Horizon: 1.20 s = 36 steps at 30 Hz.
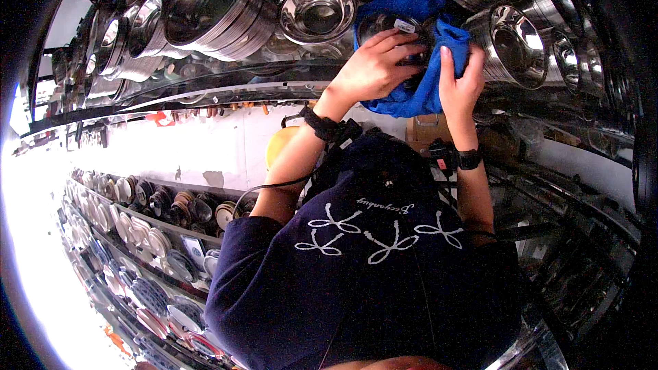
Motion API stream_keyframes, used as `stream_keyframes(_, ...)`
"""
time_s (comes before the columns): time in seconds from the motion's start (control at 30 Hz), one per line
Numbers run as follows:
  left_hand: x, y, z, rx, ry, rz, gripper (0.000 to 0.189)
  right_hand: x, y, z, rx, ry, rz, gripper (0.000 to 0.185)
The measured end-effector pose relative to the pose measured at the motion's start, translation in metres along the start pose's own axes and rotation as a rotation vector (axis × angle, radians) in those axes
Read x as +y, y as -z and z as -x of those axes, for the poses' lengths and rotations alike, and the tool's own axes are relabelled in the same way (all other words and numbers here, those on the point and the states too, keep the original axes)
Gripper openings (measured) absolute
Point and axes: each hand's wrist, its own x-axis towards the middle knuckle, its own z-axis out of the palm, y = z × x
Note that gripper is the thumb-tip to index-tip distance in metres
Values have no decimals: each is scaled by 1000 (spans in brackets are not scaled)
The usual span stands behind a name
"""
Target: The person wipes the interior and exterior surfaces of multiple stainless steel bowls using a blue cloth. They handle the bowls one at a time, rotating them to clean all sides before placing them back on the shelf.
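My left hand (380, 64) spreads its fingers over a shiny metal bowl (380, 25) that bears a small white label. Around and below the bowl lies a blue cloth (411, 100). My right hand (460, 74) grips a raised fold of this cloth at the bowl's right side, thumb in front. How far the left fingers reach around the bowl is partly hidden by the hand itself. A single stainless steel bowl (318, 13) rests on the shelf left of the cloth.
Tall stacks of steel bowls (221, 15) stand on the shelf at left, with more steel bowls (516, 46) at right. The shelf's front edge (169, 100) runs below them. Behind me at lower left, racks hold many plates (149, 236). A cable (272, 185) hangs by my left arm.
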Motion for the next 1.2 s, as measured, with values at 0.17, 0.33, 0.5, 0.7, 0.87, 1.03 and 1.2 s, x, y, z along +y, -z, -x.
stream_keyframes(0.17, 0, 0, 4, 59, 152, 223, 44, 4, -11, 0, -89, 17, 79, 31)
stream_keyframes(0.33, -6, 2, 13, 136, 324, 63, 59, 9, -27, 2, -181, 86, 112, 31)
stream_keyframes(0.5, -3, 2, 13, 176, 470, 141, 73, 10, -42, -7, -229, -27, 246, 35)
stream_keyframes(0.7, -6, 2, 15, 195, 459, 149, 76, 5, -61, -45, -362, -63, 335, 37)
stream_keyframes(0.87, -7, -1, 16, 218, 473, 206, 81, -14, -80, -55, -352, 56, 407, 31)
stream_keyframes(1.03, -6, -4, 18, 321, 412, 99, 90, -41, -88, -42, -427, 113, 323, 19)
stream_keyframes(1.2, -4, -3, 21, 353, 426, -17, 84, -55, -81, -17, -439, 144, 281, 18)
